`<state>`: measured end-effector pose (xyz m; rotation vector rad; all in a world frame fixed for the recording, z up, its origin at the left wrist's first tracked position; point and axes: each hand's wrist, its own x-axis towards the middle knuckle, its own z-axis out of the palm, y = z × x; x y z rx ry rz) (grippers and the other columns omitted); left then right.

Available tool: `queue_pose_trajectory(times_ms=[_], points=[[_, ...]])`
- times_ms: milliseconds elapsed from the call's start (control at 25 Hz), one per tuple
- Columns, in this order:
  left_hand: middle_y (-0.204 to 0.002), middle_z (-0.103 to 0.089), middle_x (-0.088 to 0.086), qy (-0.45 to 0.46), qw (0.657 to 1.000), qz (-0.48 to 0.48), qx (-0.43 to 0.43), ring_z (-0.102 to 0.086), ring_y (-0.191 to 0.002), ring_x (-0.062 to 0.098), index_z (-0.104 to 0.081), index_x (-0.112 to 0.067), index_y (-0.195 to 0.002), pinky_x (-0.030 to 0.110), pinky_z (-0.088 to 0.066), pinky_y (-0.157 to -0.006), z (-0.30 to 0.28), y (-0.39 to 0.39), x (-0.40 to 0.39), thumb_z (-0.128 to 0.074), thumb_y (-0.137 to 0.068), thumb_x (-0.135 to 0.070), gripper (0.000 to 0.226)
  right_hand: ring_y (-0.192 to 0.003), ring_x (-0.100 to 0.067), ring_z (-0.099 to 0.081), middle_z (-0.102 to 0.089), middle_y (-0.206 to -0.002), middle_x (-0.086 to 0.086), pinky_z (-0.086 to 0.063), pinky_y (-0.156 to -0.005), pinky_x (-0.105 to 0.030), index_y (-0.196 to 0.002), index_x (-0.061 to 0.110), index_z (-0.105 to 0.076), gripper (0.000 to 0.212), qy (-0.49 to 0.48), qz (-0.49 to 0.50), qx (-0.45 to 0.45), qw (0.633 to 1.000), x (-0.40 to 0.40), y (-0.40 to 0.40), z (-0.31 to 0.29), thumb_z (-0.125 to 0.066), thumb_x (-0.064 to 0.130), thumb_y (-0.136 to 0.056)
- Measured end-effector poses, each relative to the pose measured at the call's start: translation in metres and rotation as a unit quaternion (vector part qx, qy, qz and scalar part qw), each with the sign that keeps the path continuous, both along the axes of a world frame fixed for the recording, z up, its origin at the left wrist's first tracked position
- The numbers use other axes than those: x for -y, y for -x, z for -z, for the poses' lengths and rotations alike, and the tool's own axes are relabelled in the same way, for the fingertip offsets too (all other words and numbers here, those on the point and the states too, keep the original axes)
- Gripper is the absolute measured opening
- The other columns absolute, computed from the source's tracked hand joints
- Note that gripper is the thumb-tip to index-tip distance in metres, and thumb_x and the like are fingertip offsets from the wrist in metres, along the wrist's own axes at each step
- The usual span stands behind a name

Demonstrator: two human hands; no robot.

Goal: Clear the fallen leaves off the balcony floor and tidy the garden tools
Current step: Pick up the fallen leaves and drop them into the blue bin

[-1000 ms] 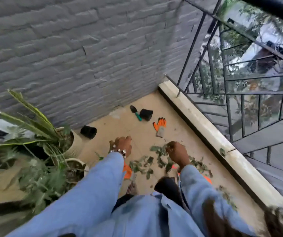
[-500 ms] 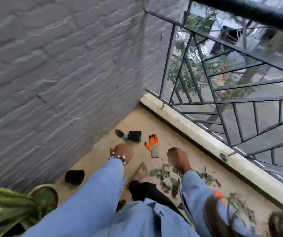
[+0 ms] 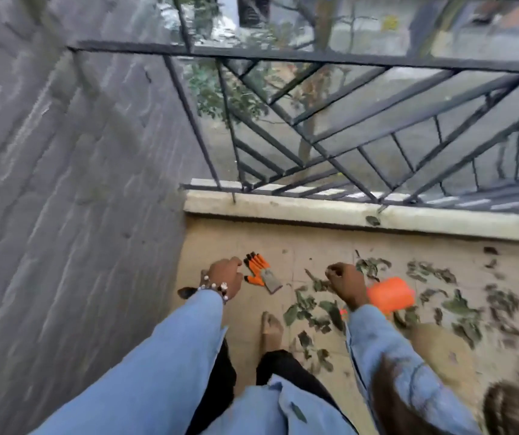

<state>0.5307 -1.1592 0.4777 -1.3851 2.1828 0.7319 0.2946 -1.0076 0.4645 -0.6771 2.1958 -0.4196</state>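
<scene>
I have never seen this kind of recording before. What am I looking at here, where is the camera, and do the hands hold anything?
There is no machine: a person works with bare hands. The one picture comes from a camera worn on the head, looking down at a beige balcony floor, with a grey brick wall on the left and a black metal railing ahead. The left hand, with a bead bracelet, hovers beside an orange and grey garden glove and seems to hold nothing. The right hand is curled; whether it holds something is unclear. Scattered green fallen leaves and an orange plastic object lie on the floor. A bare foot stands between the arms.
</scene>
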Motion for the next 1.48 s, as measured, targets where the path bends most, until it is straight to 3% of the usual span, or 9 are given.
queue_pose_trajectory(times_ms=[200, 360, 520, 640, 760, 1000, 1240, 1360, 1480], points=[[-0.127, -0.060, 0.009, -0.023, 0.985, 0.167, -0.023, -0.053, -0.119, 0.029, -0.051, -0.023, -0.131, 0.039, -0.044, -0.098, 0.012, 0.036, 0.041, -0.049, -0.093, -0.028, 0.039, -0.104, -0.032, -0.062, -0.069, -0.109, -0.017, -0.045, -0.082, -0.033, -0.110, 0.000, -0.067, 0.025, 0.013, 0.188, -0.017, 0.982, -0.035, -0.031, -0.005, -0.060, 0.016, -0.092], [-0.123, -0.064, 0.008, -0.048, 0.968, 0.236, -0.063, -0.056, -0.117, 0.028, -0.053, -0.019, -0.131, 0.035, -0.045, -0.096, 0.017, 0.051, 0.067, -0.052, -0.094, -0.026, 0.038, -0.080, -0.022, -0.054, -0.060, -0.082, -0.002, -0.036, -0.069, -0.028, -0.095, 0.007, -0.067, 0.014, 0.026, 0.317, -0.023, 0.948, -0.050, -0.084, -0.016, -0.056, 0.016, -0.094], [-0.119, -0.066, 0.012, -0.065, 0.960, 0.260, -0.079, -0.058, -0.113, 0.029, -0.057, -0.016, -0.128, 0.034, -0.046, -0.094, 0.033, 0.049, 0.074, -0.054, -0.094, -0.025, 0.035, -0.074, -0.016, -0.056, -0.063, -0.087, -0.006, -0.038, -0.062, -0.017, -0.100, 0.003, -0.068, 0.018, 0.006, 0.379, -0.003, 0.925, -0.060, -0.132, 0.009, -0.057, 0.015, -0.093], [-0.116, -0.067, 0.013, -0.082, 0.964, 0.239, -0.081, -0.060, -0.110, 0.030, -0.060, -0.013, -0.125, 0.033, -0.046, -0.092, 0.044, 0.042, 0.064, -0.057, -0.094, -0.021, 0.033, -0.095, -0.026, -0.063, -0.069, -0.101, -0.011, -0.042, -0.077, -0.025, -0.107, 0.006, -0.068, 0.021, -0.001, 0.386, 0.017, 0.922, -0.069, -0.149, 0.033, -0.058, 0.018, -0.092], [-0.115, -0.067, 0.012, -0.104, 0.974, 0.193, -0.064, -0.062, -0.107, 0.028, -0.062, -0.015, -0.124, 0.031, -0.047, -0.092, 0.076, 0.044, 0.047, -0.056, -0.094, -0.021, 0.031, -0.101, -0.027, -0.062, -0.070, -0.105, -0.010, -0.041, -0.079, -0.026, -0.106, 0.008, -0.069, 0.020, -0.007, 0.378, 0.037, 0.925, -0.082, -0.144, 0.073, -0.059, 0.018, -0.091], [-0.110, -0.068, 0.011, -0.114, 0.981, 0.136, -0.082, -0.061, -0.104, 0.027, -0.065, -0.015, -0.118, 0.028, -0.043, -0.090, 0.240, 0.073, 0.009, -0.059, -0.092, -0.018, 0.027, -0.097, -0.028, -0.062, -0.069, -0.102, -0.013, -0.037, -0.071, -0.024, -0.107, 0.006, -0.068, 0.022, 0.001, 0.308, 0.029, 0.951, -0.086, -0.103, 0.258, -0.058, 0.019, -0.093], [-0.091, -0.070, 0.005, -0.109, 0.981, 0.127, -0.099, -0.067, -0.087, 0.024, -0.068, -0.023, -0.106, 0.034, -0.053, -0.086, 0.453, 0.113, 0.035, -0.063, -0.089, -0.022, 0.018, -0.107, -0.032, -0.058, -0.065, -0.114, -0.016, -0.045, -0.087, -0.035, -0.115, 0.006, -0.064, 0.028, 0.026, 0.153, 0.001, 0.988, -0.023, -0.050, 0.510, -0.054, 0.020, -0.093], [-0.090, -0.071, 0.007, -0.094, 0.984, 0.106, -0.104, -0.067, -0.081, 0.021, -0.069, -0.016, -0.108, 0.026, -0.051, -0.079, 0.523, 0.124, 0.049, -0.062, -0.090, -0.019, 0.019, -0.119, -0.033, -0.049, -0.053, -0.129, -0.016, -0.039, -0.097, -0.034, -0.128, 0.008, -0.054, 0.036, 0.057, 0.058, -0.059, 0.995, 0.041, -0.026, 0.590, -0.051, 0.017, -0.094], [-0.096, -0.072, 0.008, -0.067, 0.984, 0.103, -0.126, -0.068, -0.087, 0.023, -0.070, -0.016, -0.107, 0.029, -0.053, -0.081, 0.569, 0.154, 0.059, -0.062, -0.088, -0.020, 0.020, -0.128, -0.036, -0.036, -0.029, -0.149, -0.017, -0.036, -0.104, -0.039, -0.139, 0.010, -0.041, 0.049, 0.104, -0.004, -0.136, 0.985, 0.106, -0.016, 0.643, -0.046, 0.003, -0.091]])
